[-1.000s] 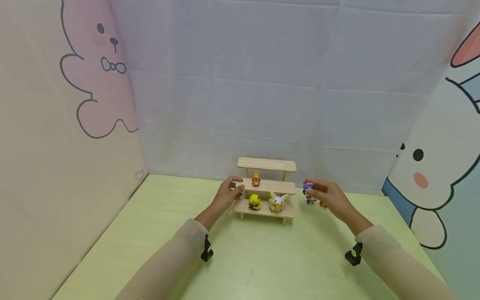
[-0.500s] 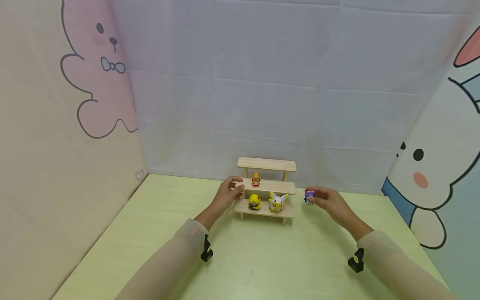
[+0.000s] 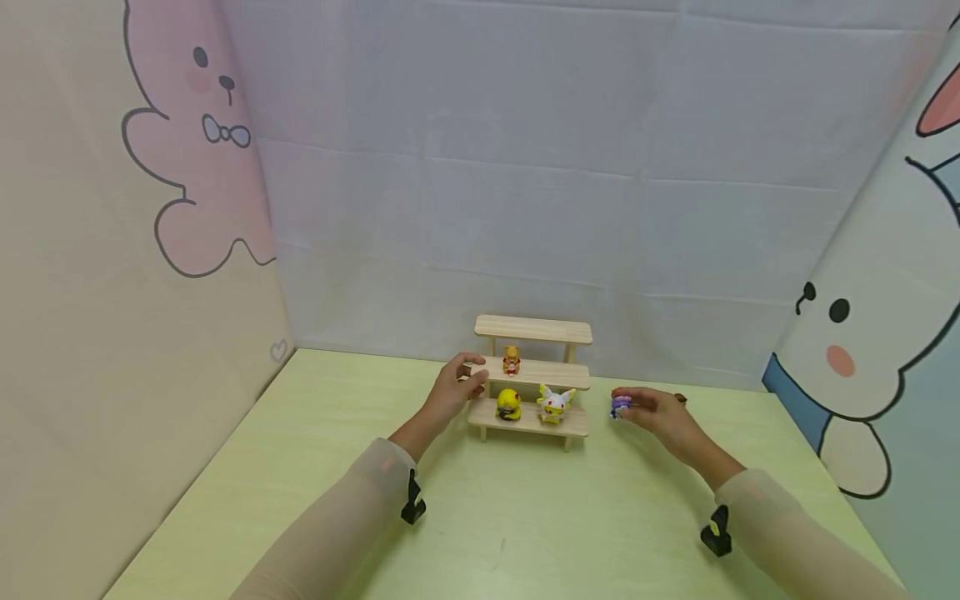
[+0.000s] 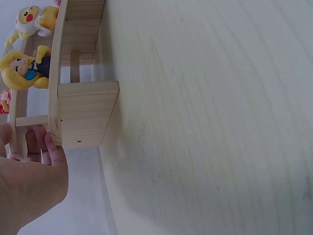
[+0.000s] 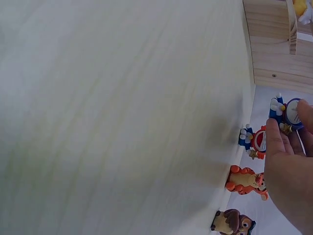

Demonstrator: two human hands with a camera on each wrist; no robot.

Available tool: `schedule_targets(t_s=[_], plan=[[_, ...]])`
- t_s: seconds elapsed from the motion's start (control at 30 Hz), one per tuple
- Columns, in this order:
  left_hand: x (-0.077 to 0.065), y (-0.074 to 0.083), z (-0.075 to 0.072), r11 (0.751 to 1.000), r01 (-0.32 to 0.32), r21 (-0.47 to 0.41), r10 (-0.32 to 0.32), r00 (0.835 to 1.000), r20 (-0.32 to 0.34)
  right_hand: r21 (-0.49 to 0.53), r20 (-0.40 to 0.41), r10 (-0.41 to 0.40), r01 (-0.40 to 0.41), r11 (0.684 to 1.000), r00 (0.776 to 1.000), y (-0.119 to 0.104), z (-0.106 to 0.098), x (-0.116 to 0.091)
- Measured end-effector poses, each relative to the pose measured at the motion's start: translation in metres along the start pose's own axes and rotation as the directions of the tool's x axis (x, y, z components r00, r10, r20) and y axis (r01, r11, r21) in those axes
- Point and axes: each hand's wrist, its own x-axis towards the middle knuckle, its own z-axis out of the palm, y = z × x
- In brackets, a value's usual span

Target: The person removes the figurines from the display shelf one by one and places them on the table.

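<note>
My left hand (image 3: 453, 387) grips the left end of a three-tier wooden display stand (image 3: 532, 327), fingers and thumb around the middle board. In the right wrist view, my right hand (image 5: 293, 169) pinches a small blue cat figurine (image 5: 286, 113) with a white face and, in the head view, a purple top. It is held above the tabletop, to the right of the stand. A red-faced blue figurine (image 5: 253, 140) stands behind it. On the stand's lowest tier are a yellow-haired figurine (image 3: 508, 404) and a white-and-yellow one (image 3: 555, 404); an orange bear figurine (image 3: 512, 360) occupies the middle tier.
An orange tiger figurine (image 5: 247, 181) and a brown owl figurine (image 5: 232, 223) stand in line with the red-faced one, largely hidden by my right hand in the head view. A pale cloth wall (image 3: 450, 208) rises behind the light yellow table (image 3: 480, 517).
The right hand has come lower in the head view with the cat figurine, covering the figurines seen behind it earlier. My left hand and the stand have stayed in place.
</note>
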Motion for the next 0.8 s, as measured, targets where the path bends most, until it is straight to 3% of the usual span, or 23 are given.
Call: schedule_targets(t_s=[0.23, 0.43, 0.8], plan=[[0.002, -0.002, 0.000, 1.000, 0.000, 0.005, 0.000, 1.000, 0.001, -0.010, -0.002, -0.028, 0.028, 1.000, 1.000, 0.007, -0.001, -0.001], [0.000, -0.002, -0.001, 1.000, 0.000, 0.010, 0.000, 1.000, 0.002, -0.042, -0.007, -0.006, 0.006, 0.999, 1.000, 0.012, 0.000, -0.002], [-0.001, 0.003, 0.000, 1.000, 0.000, 0.012, 0.000, 1.000, 0.007, -0.014, 0.006, 0.008, -0.008, 1.000, 1.000, 0.016, 0.003, -0.003]])
